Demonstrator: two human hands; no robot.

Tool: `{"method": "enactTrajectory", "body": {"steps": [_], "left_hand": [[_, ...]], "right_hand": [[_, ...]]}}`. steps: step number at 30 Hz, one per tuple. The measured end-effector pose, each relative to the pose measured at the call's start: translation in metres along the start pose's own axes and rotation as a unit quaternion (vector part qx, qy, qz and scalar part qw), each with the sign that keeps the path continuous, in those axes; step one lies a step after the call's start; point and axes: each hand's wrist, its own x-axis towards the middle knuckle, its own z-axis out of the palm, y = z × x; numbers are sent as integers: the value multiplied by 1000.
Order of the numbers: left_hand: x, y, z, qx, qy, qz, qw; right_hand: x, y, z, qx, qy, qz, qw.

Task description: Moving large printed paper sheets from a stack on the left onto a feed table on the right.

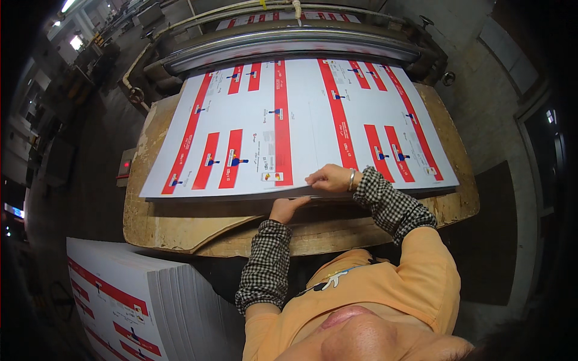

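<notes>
Large white printed sheets [307, 126] with red bands and small blue marks lie stacked on a worn wooden table [180, 231]. At the near edge, right of the middle, my right hand [329, 178] is closed on the top sheet with curled fingers; a bracelet circles the wrist. Just left of it and lower, my left hand [288, 209] is at the near edge of the sheets, its thumb pointing right along that edge. Its other fingers are mostly hidden under the paper. Between the hands the paper's edge bends slightly upward.
Beyond the sheets stands a machine with a long metal roller [289, 45] and a handwheel [137, 95] at its left. A tall stack of similar printed sheets [138, 289] stands at lower left. A small box with a red light [125, 165] sits beside the table.
</notes>
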Motion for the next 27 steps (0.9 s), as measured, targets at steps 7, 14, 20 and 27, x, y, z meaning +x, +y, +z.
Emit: {"method": "enactTrajectory", "body": {"steps": [7, 14, 20, 27], "left_hand": [[0, -4, -2, 32, 9, 58, 998], [0, 0, 3, -11, -3, 95, 995], [-1, -3, 2, -59, -12, 89, 994], [8, -16, -7, -55, 87, -27, 994]], "right_hand": [[21, 15, -9, 30, -4, 82, 996], [40, 44, 15, -55, 41, 94, 993], [12, 17, 12, -158, -32, -5, 987], [7, -30, -29, -6, 61, 34, 998]]}}
